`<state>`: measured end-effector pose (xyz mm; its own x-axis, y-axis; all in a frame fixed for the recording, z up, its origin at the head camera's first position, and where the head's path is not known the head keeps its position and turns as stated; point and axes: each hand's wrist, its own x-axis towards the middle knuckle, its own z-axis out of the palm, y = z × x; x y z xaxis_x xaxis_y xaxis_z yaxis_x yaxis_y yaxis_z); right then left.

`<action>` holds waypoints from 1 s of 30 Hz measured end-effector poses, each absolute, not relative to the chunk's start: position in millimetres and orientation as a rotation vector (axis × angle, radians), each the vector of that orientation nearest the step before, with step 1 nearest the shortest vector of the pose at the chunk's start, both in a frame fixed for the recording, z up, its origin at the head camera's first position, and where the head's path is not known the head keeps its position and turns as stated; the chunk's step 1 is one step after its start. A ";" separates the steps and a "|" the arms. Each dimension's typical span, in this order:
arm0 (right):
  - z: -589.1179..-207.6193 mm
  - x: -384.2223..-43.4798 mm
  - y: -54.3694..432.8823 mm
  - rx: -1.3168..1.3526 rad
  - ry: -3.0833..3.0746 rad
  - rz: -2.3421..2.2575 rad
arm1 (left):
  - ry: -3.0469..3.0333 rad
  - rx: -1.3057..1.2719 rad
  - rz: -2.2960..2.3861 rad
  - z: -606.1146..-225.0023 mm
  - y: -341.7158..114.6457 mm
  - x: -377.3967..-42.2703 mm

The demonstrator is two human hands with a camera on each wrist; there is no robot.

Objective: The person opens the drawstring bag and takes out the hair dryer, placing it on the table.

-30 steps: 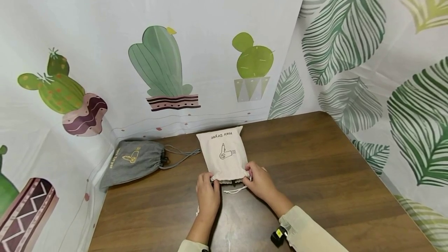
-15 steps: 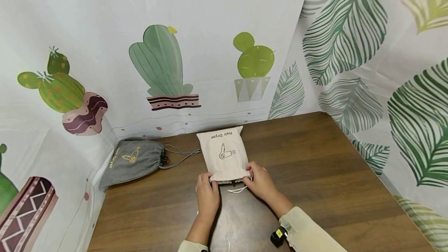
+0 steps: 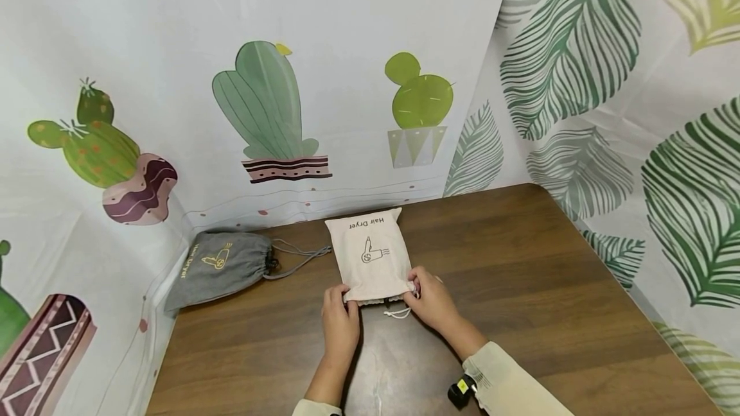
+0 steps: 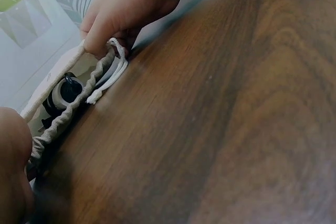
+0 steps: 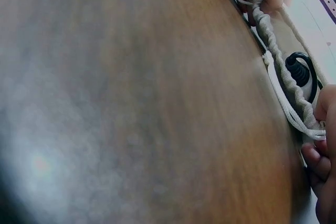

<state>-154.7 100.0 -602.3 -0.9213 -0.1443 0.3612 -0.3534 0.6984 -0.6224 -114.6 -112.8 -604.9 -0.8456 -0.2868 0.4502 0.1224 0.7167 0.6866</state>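
Cream bag (image 3: 374, 259) extends beyond left hand (image 3: 340, 321) and right hand (image 3: 430, 300) at its mouth (image 4: 79, 99).

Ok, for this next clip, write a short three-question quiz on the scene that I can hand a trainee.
1. True or false: the left hand and the right hand both hold the cream bag at its open end.

2. In the head view, where does the grey bag lie?
A) To the left of the cream bag
B) To the right of the cream bag
C) On top of the cream bag

3. Fill in: in the right wrist view, the ribbed part visible inside the cream bag's open end is ____ in colour.

Key: 1. True; 2. A; 3. black
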 end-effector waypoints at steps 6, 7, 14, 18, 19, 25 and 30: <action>-601.9 -155.3 103.2 0.331 -2.625 1.057 | -2.396 0.123 -1.015 -605.5 -117.4 -114.1; -601.8 -155.6 104.0 0.322 -2.625 1.062 | -2.395 0.124 -1.019 -605.6 -118.2 -114.1; -602.4 -157.8 109.9 0.329 -2.654 1.068 | -2.403 0.137 -1.031 -605.7 -121.7 -113.6; -601.3 -158.1 112.3 0.339 -2.668 1.052 | -2.413 0.140 -1.040 -604.5 -123.3 -112.8; -600.7 -158.2 113.0 0.338 -2.670 1.053 | -2.416 0.140 -1.039 -604.3 -123.8 -112.7; -596.3 -158.4 117.0 0.343 -2.695 1.072 | -2.429 0.146 -1.069 -602.9 -127.8 -112.2; -596.7 -160.1 118.9 0.366 -2.702 1.083 | -2.424 0.160 -1.070 -605.3 -134.5 -111.5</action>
<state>-160.1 118.9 -596.7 -0.9476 -0.1511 0.2816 -0.3037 0.6997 -0.6466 -111.5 -134.5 -605.3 -0.8768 -0.2924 0.3818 0.0852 0.6869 0.7218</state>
